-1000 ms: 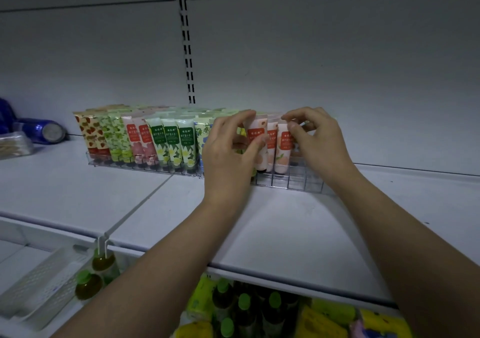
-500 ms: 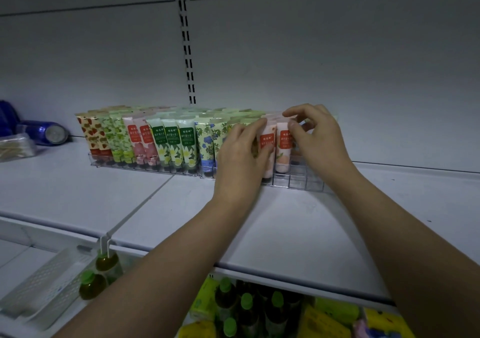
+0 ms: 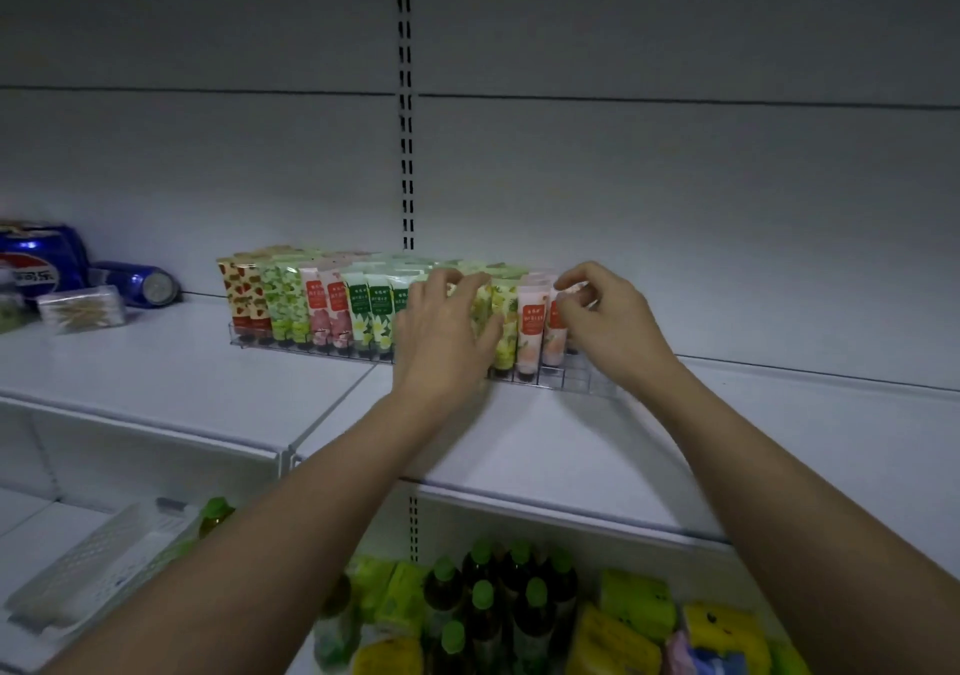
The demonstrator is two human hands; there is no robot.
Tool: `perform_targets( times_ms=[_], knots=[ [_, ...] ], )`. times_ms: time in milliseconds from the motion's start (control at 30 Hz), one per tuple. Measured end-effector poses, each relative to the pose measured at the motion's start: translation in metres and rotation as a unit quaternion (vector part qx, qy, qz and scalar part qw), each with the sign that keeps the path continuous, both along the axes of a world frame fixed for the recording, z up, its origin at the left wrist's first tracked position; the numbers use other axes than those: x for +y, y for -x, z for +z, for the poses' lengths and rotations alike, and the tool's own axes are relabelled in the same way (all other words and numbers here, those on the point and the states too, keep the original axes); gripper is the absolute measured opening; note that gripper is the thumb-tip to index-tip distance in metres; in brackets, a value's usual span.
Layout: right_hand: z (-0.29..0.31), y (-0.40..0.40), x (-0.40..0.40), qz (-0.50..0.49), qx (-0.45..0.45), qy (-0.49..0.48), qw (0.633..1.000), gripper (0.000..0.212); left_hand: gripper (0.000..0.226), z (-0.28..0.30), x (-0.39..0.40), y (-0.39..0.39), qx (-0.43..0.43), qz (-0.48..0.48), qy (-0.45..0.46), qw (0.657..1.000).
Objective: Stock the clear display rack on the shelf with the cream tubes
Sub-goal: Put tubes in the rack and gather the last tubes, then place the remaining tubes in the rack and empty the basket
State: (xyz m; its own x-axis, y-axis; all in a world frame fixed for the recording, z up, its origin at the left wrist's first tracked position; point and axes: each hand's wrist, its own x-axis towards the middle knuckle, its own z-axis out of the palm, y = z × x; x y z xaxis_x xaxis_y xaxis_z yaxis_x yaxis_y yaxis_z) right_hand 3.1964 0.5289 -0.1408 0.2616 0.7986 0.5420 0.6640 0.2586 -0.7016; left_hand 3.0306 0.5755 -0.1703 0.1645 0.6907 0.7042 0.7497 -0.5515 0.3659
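A clear display rack (image 3: 582, 386) stands on the white shelf (image 3: 519, 446) against the back wall. It holds a long row of upright cream tubes (image 3: 317, 305) with strawberry, green, pink and floral prints. Two peach tubes (image 3: 532, 331) stand near its right end, and the last cells to the right are bare. My left hand (image 3: 441, 331) is spread in front of the yellow-flower tubes, fingertips against them, holding nothing. My right hand (image 3: 613, 321) pinches the top of the rightmost peach tube (image 3: 555, 342), which sits in the rack.
Blue cola cans (image 3: 36, 264) and a clear box of cotton swabs (image 3: 80, 308) lie at the shelf's left. A slotted upright (image 3: 407, 155) runs up the back wall. Below are green-capped bottles (image 3: 483, 596), yellow packs (image 3: 623, 627) and a white basket (image 3: 88, 570).
My left hand has let go of the peach tube and slid left, fingers spread over the yellow-flower tubes. The right hand stays at the rightmost tube.
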Motion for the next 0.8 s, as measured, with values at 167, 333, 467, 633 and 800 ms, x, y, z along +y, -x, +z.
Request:
perform_targets(
  times_ms=[167, 333, 467, 633, 800],
  knots=[
    [0.018, 0.040, -0.035, 0.064, -0.099, 0.108, 0.987, 0.014, 0.044, 0.016, -0.023, 0.049, 0.100, 0.021, 0.117, 0.988],
    [0.017, 0.088, -0.065, 0.153, -0.193, 0.197, 0.949, 0.027, 0.036, 0.021, -0.044, 0.111, 0.173, 0.024, 0.181, 0.968],
    [0.005, 0.125, -0.086, 0.175, -0.228, 0.226, 0.931, 0.029, 0.038, 0.011, -0.069, 0.165, 0.154, 0.066, 0.217, 0.962],
    [-0.039, 0.176, -0.110, 0.228, -0.234, 0.257, 0.910, 0.033, 0.036, -0.036, -0.100, 0.223, 0.104, 0.085, 0.279, 0.951],
    [-0.134, 0.214, -0.118, 0.283, -0.256, 0.341, 0.859, 0.035, 0.035, -0.134, -0.116, 0.272, 0.084, 0.124, 0.390, 0.908]
  ],
)
